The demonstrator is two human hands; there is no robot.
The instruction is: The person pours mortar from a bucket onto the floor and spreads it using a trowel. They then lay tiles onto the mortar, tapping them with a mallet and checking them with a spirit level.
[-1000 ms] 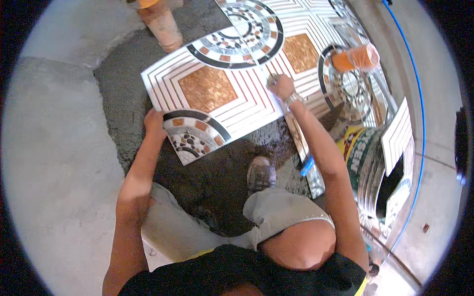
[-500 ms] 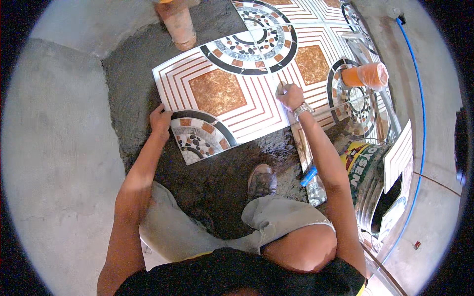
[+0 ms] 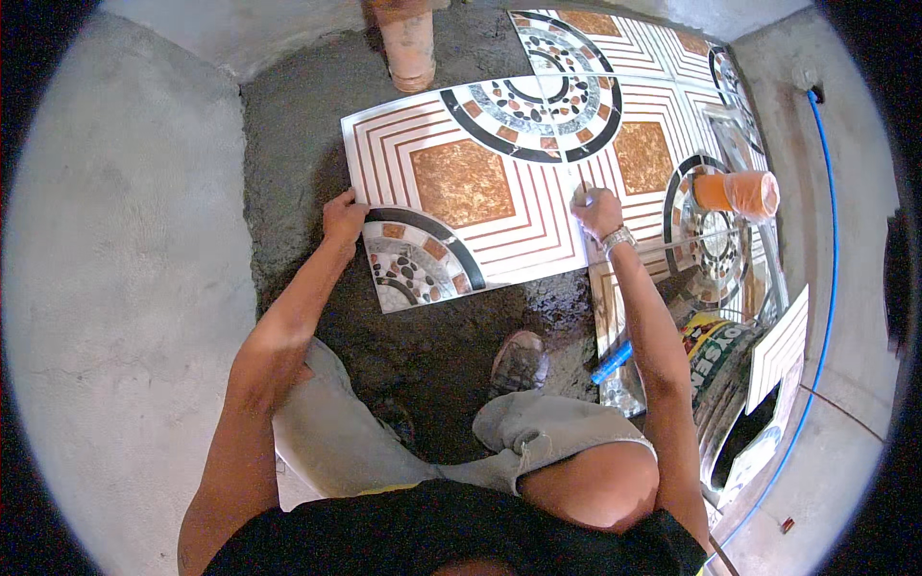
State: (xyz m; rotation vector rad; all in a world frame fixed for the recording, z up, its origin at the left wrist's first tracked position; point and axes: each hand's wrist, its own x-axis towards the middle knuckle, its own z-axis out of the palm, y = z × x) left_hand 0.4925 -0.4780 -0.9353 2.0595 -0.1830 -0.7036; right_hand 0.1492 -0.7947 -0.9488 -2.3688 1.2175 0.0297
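My left hand [image 3: 343, 217] grips the left edge of a patterned square tile [image 3: 461, 184] with a brown centre and a mosaic quarter-circle corner; the tile lies on dark mortar [image 3: 293, 144]. My right hand [image 3: 598, 213] is closed at the tile's right edge, by the seam with the neighbouring tile [image 3: 645, 154]; what its fingers hold is hidden. A long strip [image 3: 619, 384] of reflective material and a blue-handled tool [image 3: 612, 362] lie below my right forearm.
An orange pipe [image 3: 718, 193] stands among the tiles at right; a pinkish pipe [image 3: 408, 53] rises at the back. A bucket [image 3: 709, 350] with tiles [image 3: 776, 350] leaning on it is right, beside a blue hose [image 3: 834, 240]. My shoe [image 3: 519, 365] is in the mortar. Concrete walls [image 3: 115, 240] enclose this.
The whole scene has shifted rightward in view and turned slightly as my head moved. Both hands remain on the tile's edges, with little visible movement relative to it.
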